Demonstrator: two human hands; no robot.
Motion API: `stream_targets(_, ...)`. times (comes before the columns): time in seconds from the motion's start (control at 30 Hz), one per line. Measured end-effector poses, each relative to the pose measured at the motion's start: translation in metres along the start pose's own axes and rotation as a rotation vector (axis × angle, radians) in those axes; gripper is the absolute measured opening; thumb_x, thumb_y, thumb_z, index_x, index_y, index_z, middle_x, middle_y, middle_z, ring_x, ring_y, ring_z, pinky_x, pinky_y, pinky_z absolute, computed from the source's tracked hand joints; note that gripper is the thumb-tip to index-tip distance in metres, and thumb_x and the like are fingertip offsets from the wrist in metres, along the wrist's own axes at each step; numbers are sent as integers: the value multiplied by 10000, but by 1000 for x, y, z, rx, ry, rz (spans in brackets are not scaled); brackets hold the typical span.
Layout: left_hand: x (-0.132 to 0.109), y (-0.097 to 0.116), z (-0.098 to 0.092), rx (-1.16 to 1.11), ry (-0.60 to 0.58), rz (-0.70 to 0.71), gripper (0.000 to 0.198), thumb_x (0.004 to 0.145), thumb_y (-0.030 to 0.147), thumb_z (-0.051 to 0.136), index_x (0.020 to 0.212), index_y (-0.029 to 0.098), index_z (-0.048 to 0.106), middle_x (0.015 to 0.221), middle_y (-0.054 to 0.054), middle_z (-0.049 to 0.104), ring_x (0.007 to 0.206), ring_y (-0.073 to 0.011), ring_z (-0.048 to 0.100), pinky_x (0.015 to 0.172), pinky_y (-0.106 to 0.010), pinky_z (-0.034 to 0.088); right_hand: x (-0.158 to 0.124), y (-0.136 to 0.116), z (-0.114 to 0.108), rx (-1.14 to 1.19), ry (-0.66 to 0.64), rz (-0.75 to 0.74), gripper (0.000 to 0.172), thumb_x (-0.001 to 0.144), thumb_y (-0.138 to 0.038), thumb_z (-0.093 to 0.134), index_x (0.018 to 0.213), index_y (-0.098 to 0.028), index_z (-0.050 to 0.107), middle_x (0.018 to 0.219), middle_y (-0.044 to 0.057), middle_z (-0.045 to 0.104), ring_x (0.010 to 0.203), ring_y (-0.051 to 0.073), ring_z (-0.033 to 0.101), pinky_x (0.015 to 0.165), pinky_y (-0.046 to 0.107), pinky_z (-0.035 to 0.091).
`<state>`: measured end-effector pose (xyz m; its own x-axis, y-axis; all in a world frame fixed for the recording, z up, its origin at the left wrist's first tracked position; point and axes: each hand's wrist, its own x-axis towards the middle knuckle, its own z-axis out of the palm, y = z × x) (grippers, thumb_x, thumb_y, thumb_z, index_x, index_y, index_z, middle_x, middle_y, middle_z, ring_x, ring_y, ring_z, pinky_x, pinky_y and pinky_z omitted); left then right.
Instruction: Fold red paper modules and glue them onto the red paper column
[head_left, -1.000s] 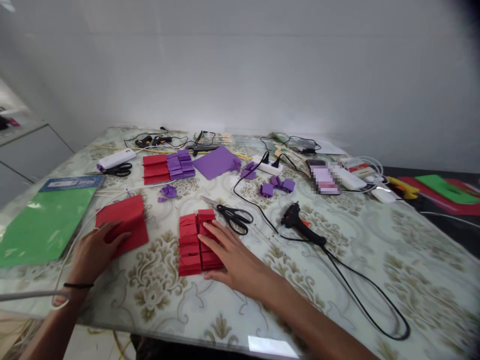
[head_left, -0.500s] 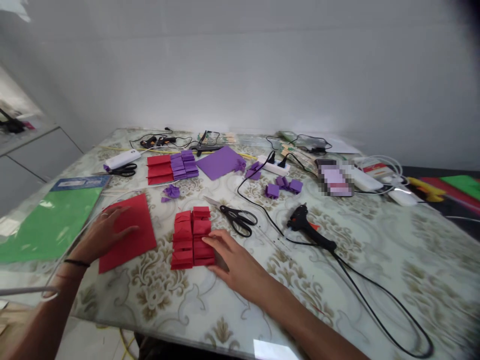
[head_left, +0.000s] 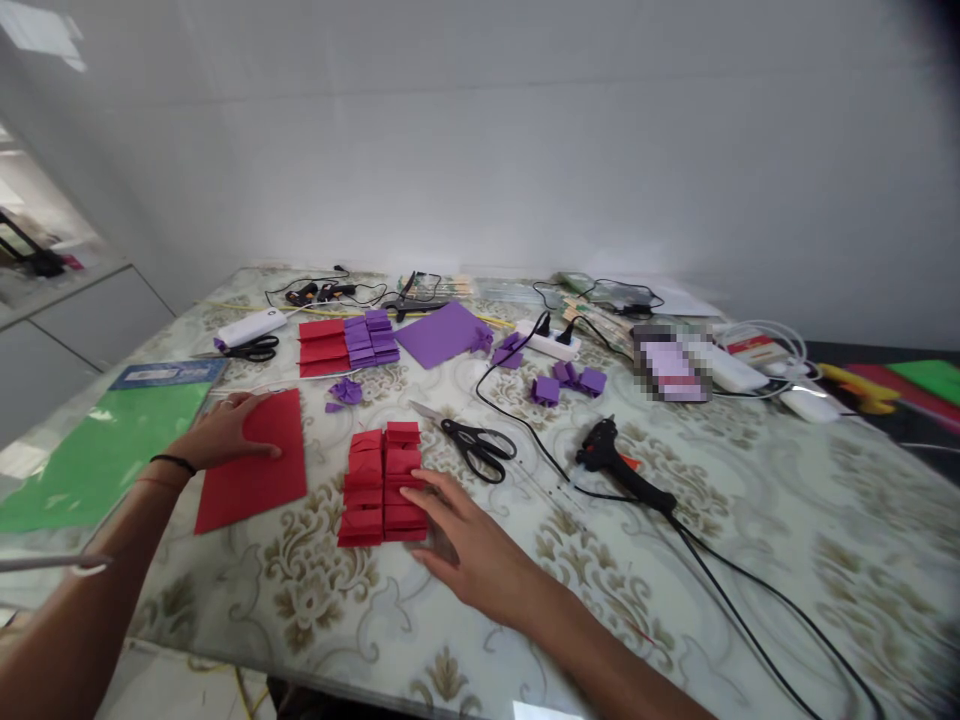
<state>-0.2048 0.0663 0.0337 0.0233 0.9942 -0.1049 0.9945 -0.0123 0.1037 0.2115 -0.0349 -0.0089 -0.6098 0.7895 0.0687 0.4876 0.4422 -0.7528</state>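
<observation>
2 columns of folded red paper (head_left: 365, 490) lie beside the loosely spread right hand (head_left: 480, 560), fingertips on 1. The left hand (head_left: 217, 435), thumb spread, has slid toward the far edge of 1 red sheet (head_left: 262, 485). Beyond the right hand: 1 pair of scissors (head_left: 454, 430); rightward, 1 glue gun (head_left: 624, 474).

Clock ctr = R hand (head_left: 480, 560): fingers loosely spread, tips at R edge of pleated red paper (head_left: 365, 490), approx 10 o'clk. L hand (head_left: 217, 437), btwn 9 & 10, thumb out, on red sheet (head_left: 255, 485); green pack (head_left: 90, 450) just beside, 9. Blk scissors (head_left: 456, 430) near 12, purple sheet (head_left: 439, 335) further up 12, glue gun (head_left: 634, 483) & phone (head_left: 671, 372) both approx 2.
</observation>
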Motion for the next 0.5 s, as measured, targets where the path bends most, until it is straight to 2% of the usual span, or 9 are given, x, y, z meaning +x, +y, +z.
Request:
stream_targets(0.1, 2, -1, -2, 17, -55, -1, 1045, 771, 654, 750, 1605, 104, 440, 1561, -261, 494, 1434, -430, 486, 1190, -507, 376, 0, -1, 1, 7, -27, -11, 664, 952, -198, 698, 1581, -240, 489, 1695, 152, 376, 1565, 303, 417, 1287, 510, 383)
stream_targets(0.27, 7, -1, -4, 52, -78, 1, 1114, 757, 631, 792, 1650, 120, 364, 1614, -272, 431, 1482, -491, 405, 1195, -563, 341, 0, 1, 1, 1, -37, -14, 644, 966, -210, 685, 1580, -223, 494, 1707, 160, 363, 1571, 303, 409, 1290, 517, 373)
stream_targets(0.4, 9, 2, -8, 85, -77, -4, 1044, 779, 606, 789, 1635, 142, 411, 1603, -275, 451, 1477, -542, 391, 1182, -665, 296, 0, 2, 0, -7, -51, 3, 635, 964, -208, 688, 1572, -199, 506, 1706, 170, 365, 1566, 305, 420, 1288, 515, 378)
stream_targets(0.5, 10, 7, -10, 114, -64, -5, 1027, 785, 618, 784, 1626, 145, 432, 1543, -267, 515, 1453, -525, 426, 1183, -660, 292, 1, 2, -1, -8, -47, 13, 625, 965, -208, 690, 1565, -194, 515, 1697, 171, 379, 1558, 304, 433, 1289, 514, 378)
